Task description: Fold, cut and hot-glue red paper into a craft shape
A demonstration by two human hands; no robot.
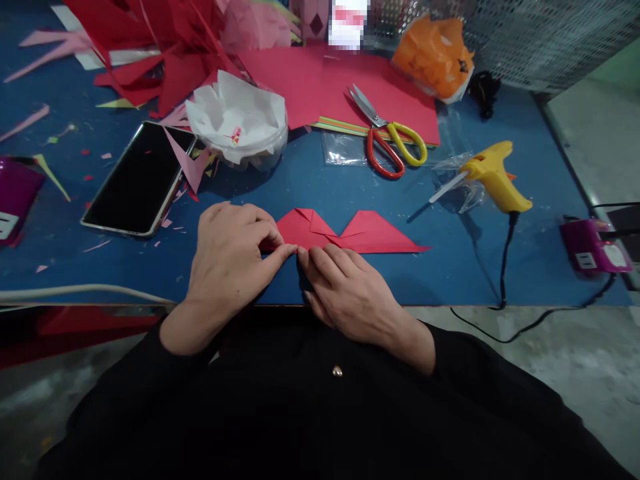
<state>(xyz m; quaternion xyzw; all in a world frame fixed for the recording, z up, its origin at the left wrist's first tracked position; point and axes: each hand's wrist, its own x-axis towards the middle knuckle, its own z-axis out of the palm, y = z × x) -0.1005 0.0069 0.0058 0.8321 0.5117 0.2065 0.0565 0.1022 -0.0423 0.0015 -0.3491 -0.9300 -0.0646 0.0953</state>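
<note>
A folded red paper piece (367,233) with two triangular flaps lies near the front edge of the blue table (320,187). My left hand (230,257) rests on its left part, fingers curled and pinching the paper's near edge. My right hand (345,287) lies just right of it, fingertips pressed down on the same near edge. The two hands meet at the fold, and the paper's left end is hidden under my left hand.
A black phone (140,177) lies at the left, behind it a bowl of white paper (240,120). Red-and-yellow scissors (387,137) rest on red sheets (320,83). A yellow glue gun (493,177) sits at the right with its cord. Red scraps (145,47) pile at the back.
</note>
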